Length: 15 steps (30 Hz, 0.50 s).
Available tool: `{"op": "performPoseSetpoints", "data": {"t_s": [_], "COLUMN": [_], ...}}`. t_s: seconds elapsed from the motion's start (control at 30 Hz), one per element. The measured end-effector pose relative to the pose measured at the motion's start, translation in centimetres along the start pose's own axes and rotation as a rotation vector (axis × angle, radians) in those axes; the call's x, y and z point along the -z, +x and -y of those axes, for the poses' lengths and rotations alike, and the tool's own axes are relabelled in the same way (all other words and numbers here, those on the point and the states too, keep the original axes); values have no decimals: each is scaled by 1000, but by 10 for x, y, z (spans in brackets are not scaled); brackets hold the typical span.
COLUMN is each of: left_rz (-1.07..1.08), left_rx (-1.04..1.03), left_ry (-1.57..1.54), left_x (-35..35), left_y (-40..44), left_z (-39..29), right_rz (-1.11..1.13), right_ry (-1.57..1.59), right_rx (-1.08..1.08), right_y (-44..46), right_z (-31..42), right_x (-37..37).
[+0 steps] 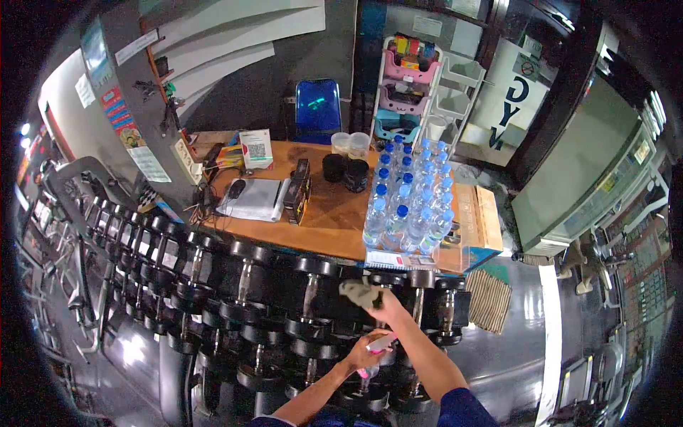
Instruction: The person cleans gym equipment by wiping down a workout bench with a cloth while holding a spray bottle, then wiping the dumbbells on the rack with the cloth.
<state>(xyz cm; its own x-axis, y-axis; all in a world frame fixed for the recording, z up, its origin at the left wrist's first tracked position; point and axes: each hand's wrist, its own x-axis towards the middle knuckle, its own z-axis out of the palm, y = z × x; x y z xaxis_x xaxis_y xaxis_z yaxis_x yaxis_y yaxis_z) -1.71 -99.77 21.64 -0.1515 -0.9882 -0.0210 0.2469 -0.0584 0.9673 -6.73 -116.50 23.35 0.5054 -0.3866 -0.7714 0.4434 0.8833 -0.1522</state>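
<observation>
In the head view my right hand (385, 307) is closed around a grey-green cloth (359, 293). The cloth lies over the upper row of dumbbells, by the end of one black dumbbell (388, 280); whether it touches that one I cannot tell. Lower and closer to me, my left hand (364, 350) grips a spray bottle with a white head (382, 343) and pink parts. Most of the bottle's body is hidden by the hand. More black dumbbells with metal handles surround both hands, such as one dumbbell (310, 295) to the left.
Behind the rack stands a wooden desk (334, 220) carrying several water bottles (409, 196), a black box (297, 192), papers (256, 199) and dark cups (345, 169). A blue chair (318, 110) and a tiered basket shelf (405, 92) are farther back. A striped mat (489, 302) lies right.
</observation>
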Motion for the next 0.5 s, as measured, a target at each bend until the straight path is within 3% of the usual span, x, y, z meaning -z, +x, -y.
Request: {"op": "performPoseSetpoints", "data": {"t_s": [0.03, 0.13, 0.23, 0.33, 0.4, 0.47, 0.5], "left_rz": [-4, -36, 1, -51, -82, -91, -108], "left_rx": [15, 111, -103, -18, -15, 33, 154], "left_ry": [7, -50, 223, 128, 174, 101, 33], "left_x": [-1, -2, 3, -1, -1, -3, -2], "left_y": [0, -3, 0, 1, -2, -3, -7], "left_z": [0, -2, 4, 12, 6, 2, -5], "right_rz": [121, 127, 85, 215, 207, 260, 252], "right_ry": [215, 129, 10, 74, -56, 20, 36], "right_rx": [-71, 54, 160, 344, 504, 536, 533], "right_y": [8, 6, -47, -93, -108, -144, -149], "right_z": [3, 9, 23, 30, 42, 39, 37], "right_x": [0, 12, 20, 37, 59, 62, 71]}}
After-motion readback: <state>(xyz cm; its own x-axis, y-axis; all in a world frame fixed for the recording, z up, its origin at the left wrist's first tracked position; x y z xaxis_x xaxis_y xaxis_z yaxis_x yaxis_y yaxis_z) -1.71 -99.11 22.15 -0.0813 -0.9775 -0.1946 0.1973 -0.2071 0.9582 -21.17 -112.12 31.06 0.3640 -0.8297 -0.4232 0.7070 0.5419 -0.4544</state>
